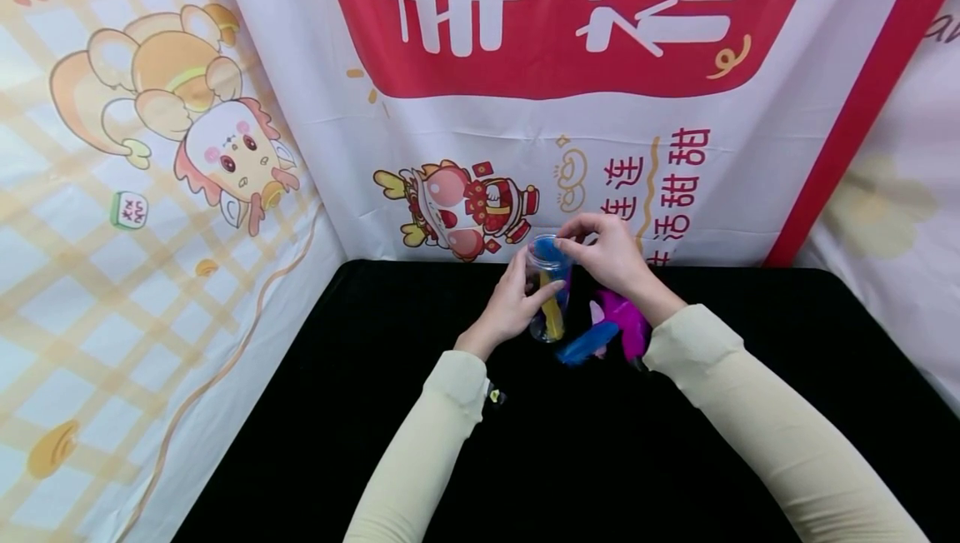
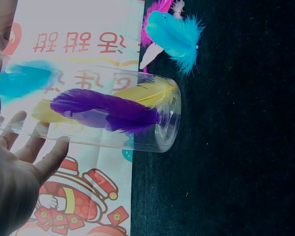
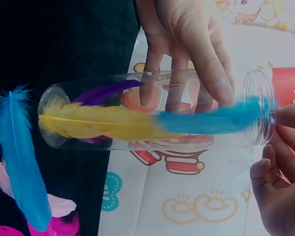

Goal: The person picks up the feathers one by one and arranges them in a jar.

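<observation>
A clear plastic jar [image 1: 536,328] with a threaded mouth stands on the black table, its wall held by my left hand [image 1: 510,301], thumb on one side and fingers on the other. Inside are a yellow feather [image 3: 93,120] and a purple feather [image 2: 108,110], both down at the bottom. A blue feather [image 3: 206,119] hangs in the upper half, its top end at the jar's mouth. There my right hand [image 1: 603,256] pinches that end between thumb and fingertips.
Right of the jar, another blue feather [image 1: 588,343] lies on the black table [image 1: 570,460], over a pale pink feather [image 3: 61,204] and some magenta feathers [image 1: 626,318]. A printed cloth wall [image 1: 450,122] rises close behind the jar; another printed cloth [image 1: 172,293] borders the left.
</observation>
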Available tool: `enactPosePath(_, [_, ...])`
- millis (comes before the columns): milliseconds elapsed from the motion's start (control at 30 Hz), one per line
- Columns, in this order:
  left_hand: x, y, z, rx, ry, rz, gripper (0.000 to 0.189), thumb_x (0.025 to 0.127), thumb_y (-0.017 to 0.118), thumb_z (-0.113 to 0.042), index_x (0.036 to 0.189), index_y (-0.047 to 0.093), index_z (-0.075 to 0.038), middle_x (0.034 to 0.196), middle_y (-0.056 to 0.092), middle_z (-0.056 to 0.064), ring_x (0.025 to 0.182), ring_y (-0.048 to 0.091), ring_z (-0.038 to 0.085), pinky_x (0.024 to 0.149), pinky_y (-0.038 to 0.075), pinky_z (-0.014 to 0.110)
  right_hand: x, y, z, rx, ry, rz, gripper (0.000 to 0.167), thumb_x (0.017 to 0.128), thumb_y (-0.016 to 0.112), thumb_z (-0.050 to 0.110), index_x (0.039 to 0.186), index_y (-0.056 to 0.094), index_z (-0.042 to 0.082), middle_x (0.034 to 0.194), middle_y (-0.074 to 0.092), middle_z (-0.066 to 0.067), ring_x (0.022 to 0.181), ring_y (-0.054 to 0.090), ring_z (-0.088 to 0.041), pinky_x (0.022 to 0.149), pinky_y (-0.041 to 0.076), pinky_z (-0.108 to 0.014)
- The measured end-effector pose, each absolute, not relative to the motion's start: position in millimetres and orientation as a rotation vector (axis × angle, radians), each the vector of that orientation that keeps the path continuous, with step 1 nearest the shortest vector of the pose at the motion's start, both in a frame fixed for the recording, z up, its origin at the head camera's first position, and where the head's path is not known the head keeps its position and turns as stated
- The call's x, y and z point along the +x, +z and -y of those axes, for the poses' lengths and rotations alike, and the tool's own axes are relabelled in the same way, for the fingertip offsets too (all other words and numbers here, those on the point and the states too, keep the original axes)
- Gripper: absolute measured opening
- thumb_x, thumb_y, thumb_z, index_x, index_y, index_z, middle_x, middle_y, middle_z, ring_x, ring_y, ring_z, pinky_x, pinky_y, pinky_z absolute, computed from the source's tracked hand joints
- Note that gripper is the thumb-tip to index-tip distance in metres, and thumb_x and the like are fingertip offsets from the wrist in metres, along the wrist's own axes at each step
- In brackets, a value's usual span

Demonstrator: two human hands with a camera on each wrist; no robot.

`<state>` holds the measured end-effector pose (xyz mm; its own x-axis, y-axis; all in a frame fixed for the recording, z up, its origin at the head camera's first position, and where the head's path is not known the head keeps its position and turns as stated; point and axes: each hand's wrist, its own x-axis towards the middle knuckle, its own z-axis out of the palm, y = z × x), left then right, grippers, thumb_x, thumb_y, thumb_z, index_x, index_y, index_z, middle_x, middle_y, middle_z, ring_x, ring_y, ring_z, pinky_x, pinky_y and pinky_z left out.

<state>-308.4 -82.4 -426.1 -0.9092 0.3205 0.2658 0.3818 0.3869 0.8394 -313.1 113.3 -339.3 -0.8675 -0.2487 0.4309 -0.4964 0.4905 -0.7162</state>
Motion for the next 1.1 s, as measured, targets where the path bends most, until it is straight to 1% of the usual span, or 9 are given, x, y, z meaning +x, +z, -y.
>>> enactPosePath(167, [-308.2, -426.7, 82.2, -0.642, -1.586, 2.558, 0.078, 0.101, 0.065, -0.039, 0.161, 0.020, -0.020, 0.151, 0.042, 0.009, 0.135, 0.052, 0.024, 0.107, 0.047, 0.050, -311.5, -339.5, -113.6, 0.625, 1.311, 2.475, 0.010, 0.092, 0.078, 0.020, 0.097, 0.078, 0.011, 0.092, 0.075, -0.006, 0.086, 0.064, -0.021, 0.075, 0.049, -0.038])
enactPosePath(367, [-308.4, -427.9, 82.0, -0.644, -1.607, 2.552, 0.077, 0.102, 0.066, -0.036, 0.161, 0.019, -0.020, 0.151, 0.042, 0.010, 0.135, 0.052, 0.025, 0.108, 0.046, 0.055, -308.7, -337.7, -114.6, 0.605, 1.313, 2.500, 0.011, 0.093, 0.077, 0.023, 0.097, 0.078, 0.012, 0.093, 0.074, -0.004, 0.087, 0.064, -0.019, 0.073, 0.053, -0.037])
enactPosePath(500, [-308.3, -427.6, 82.3, -0.640, -1.597, 2.564, 0.078, 0.102, 0.065, -0.038, 0.162, 0.018, -0.020, 0.152, 0.041, 0.009, 0.136, 0.051, 0.025, 0.108, 0.046, 0.053, -306.7, -335.8, -115.9, 0.599, 1.330, 2.512, 0.010, 0.093, 0.077, 0.022, 0.097, 0.078, 0.013, 0.095, 0.073, -0.004, 0.086, 0.064, -0.019, 0.070, 0.055, -0.037])
enactPosePath(600, [-307.5, -426.9, 82.9, -0.629, -1.594, 2.577, 0.079, 0.102, 0.065, -0.039, 0.162, 0.018, -0.021, 0.154, 0.040, 0.008, 0.137, 0.050, 0.024, 0.108, 0.047, 0.051, -304.5, -335.0, -118.5, 0.615, 1.343, 2.519, 0.010, 0.093, 0.077, 0.021, 0.100, 0.078, 0.013, 0.100, 0.073, -0.005, 0.086, 0.064, -0.020, 0.069, 0.055, -0.037])
enactPosePath(800, [-307.1, -426.8, 83.6, -0.634, -1.584, 2.578, 0.081, 0.101, 0.064, -0.045, 0.162, 0.017, -0.022, 0.154, 0.040, 0.007, 0.136, 0.051, 0.021, 0.108, 0.047, 0.048, -300.7, -334.6, -125.5, 0.645, 1.336, 2.514, 0.014, 0.093, 0.077, 0.020, 0.104, 0.077, 0.011, 0.110, 0.073, -0.008, 0.088, 0.065, -0.023, 0.071, 0.054, -0.036])
enactPosePath(933, [-306.8, -426.8, 83.7, -0.642, -1.577, 2.570, 0.082, 0.100, 0.064, -0.047, 0.162, 0.018, -0.022, 0.153, 0.041, 0.007, 0.136, 0.052, 0.021, 0.107, 0.047, 0.048, -299.9, -334.9, -130.3, 0.644, 1.329, 2.504, 0.013, 0.092, 0.078, 0.018, 0.103, 0.078, 0.012, 0.107, 0.073, -0.006, 0.086, 0.065, -0.023, 0.070, 0.054, -0.037])
enactPosePath(1000, [-306.6, -426.7, 83.2, -0.644, -1.577, 2.563, 0.081, 0.100, 0.064, -0.047, 0.162, 0.019, -0.022, 0.152, 0.042, 0.007, 0.135, 0.052, 0.020, 0.108, 0.047, 0.048, -299.5, -335.5, -132.9, 0.639, 1.324, 2.501, 0.012, 0.092, 0.078, 0.018, 0.102, 0.078, 0.012, 0.103, 0.073, -0.006, 0.085, 0.064, -0.023, 0.068, 0.053, -0.035])
enactPosePath(1100, [-306.6, -426.7, 82.1, -0.652, -1.576, 2.547, 0.078, 0.100, 0.065, -0.045, 0.161, 0.021, -0.020, 0.151, 0.043, 0.006, 0.134, 0.053, 0.021, 0.108, 0.047, 0.048, -298.7, -336.5, -137.6, 0.625, 1.326, 2.502, 0.014, 0.092, 0.078, 0.018, 0.103, 0.078, 0.011, 0.101, 0.074, -0.005, 0.083, 0.065, -0.021, 0.067, 0.053, -0.034])
